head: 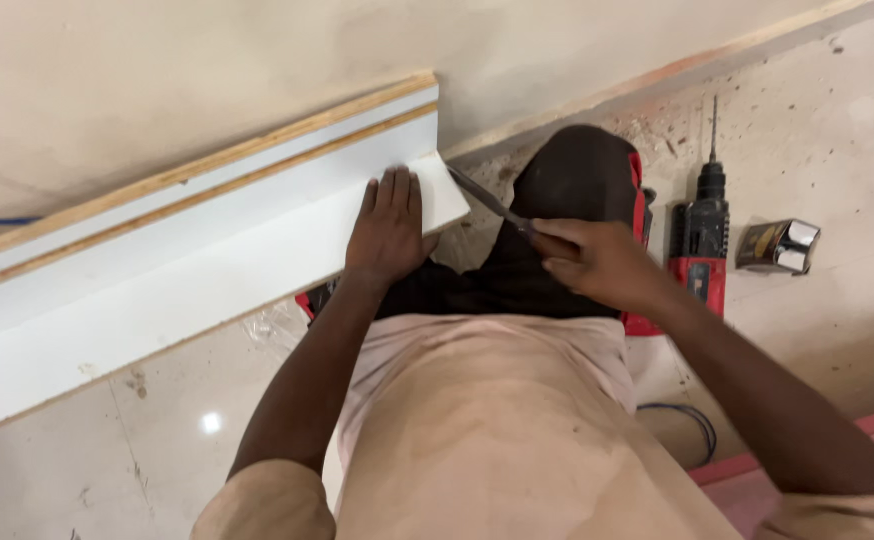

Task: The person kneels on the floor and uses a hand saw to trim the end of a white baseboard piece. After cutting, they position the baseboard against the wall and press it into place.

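Note:
My left hand (388, 226) presses flat, fingers together, on the right end of a long white board (157, 290) that leans along the base of the wall. My right hand (592, 260) is closed on a thin dark metal tool (487, 197), a blade or chisel. Its tip touches the board's cut end near the corner. My knee in dark trousers (567, 180) is just behind the tool.
A red and black power drill (700, 235) lies on the tiled floor to the right, with a shiny metal fitting (779, 246) beside it. A plywood strip (197, 170) runs along the wall above the board. A dark cable (692, 425) loops by my right arm.

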